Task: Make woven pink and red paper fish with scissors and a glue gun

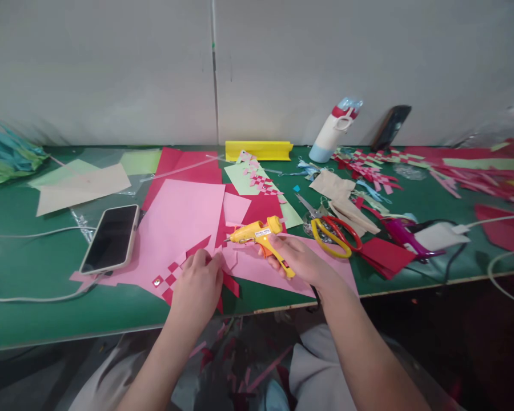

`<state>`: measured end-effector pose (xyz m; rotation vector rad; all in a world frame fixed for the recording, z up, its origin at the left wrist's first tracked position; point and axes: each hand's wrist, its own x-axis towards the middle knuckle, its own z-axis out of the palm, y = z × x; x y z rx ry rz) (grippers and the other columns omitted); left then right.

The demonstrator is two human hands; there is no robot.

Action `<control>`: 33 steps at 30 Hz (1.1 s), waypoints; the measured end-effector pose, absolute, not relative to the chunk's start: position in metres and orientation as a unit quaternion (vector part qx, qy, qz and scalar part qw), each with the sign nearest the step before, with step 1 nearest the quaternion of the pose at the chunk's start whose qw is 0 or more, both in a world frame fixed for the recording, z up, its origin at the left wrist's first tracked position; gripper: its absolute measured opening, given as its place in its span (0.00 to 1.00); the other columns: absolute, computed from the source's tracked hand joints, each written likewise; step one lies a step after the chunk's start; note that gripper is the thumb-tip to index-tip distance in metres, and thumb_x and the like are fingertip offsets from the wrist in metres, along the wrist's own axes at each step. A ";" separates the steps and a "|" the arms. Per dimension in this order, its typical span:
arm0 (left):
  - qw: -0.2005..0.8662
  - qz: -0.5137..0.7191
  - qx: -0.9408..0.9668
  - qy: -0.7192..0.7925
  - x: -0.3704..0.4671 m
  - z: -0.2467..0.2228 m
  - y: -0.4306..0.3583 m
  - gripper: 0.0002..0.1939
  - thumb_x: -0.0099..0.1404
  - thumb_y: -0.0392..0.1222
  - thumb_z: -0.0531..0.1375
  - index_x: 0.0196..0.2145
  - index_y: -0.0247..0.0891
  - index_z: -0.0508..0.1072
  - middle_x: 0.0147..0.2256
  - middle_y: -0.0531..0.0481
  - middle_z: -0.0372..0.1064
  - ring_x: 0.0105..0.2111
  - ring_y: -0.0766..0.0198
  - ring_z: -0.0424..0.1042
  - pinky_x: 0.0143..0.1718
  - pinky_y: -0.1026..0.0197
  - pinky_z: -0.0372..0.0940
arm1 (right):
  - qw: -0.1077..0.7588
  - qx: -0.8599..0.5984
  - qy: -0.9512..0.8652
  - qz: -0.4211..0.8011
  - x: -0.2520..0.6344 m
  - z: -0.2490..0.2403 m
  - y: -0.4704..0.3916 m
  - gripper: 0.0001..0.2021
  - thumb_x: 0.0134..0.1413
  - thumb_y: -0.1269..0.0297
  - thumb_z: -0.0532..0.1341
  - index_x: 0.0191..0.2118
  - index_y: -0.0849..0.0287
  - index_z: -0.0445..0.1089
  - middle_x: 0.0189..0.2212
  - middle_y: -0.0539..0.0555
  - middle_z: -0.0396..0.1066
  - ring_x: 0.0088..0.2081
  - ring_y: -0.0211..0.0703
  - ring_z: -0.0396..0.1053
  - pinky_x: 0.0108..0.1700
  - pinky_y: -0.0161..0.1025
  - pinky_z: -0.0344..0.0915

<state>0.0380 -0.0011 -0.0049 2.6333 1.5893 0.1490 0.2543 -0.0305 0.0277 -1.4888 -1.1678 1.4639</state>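
My right hand [293,258] grips a yellow glue gun [253,233] by its handle, fingers near the orange trigger. Its nozzle points left, just above the paper by my left hand [199,279]. That hand's fingers are bent and pressed down on a woven paper fish [170,279] of red and pink strips, with a round eye at its left end. Red strip ends stick out to the right of the hand. Underneath lies a large pink paper sheet [188,214]. The left fingertips are partly hidden, but they appear to pinch the woven paper.
A phone [110,240] with a cable lies at left. Scissors [332,231], a purple device [411,237] and folded red paper [385,257] lie at right. Behind stand a tilted bottle [332,134], a yellow folded strip [258,151] and a dark phone [392,127]. The table's front edge [282,307] runs before me.
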 end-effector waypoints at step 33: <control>-0.034 0.004 0.866 0.500 0.042 -0.006 -0.003 0.18 0.70 0.36 0.48 0.53 0.34 0.70 0.41 0.41 0.67 0.41 0.54 0.69 0.40 0.55 0.67 | 0.366 -0.585 -0.448 0.568 0.255 0.030 -0.033 0.30 0.52 0.33 0.54 0.33 0.62 0.67 0.20 0.46 0.60 0.19 0.30 0.58 0.21 0.31 0.53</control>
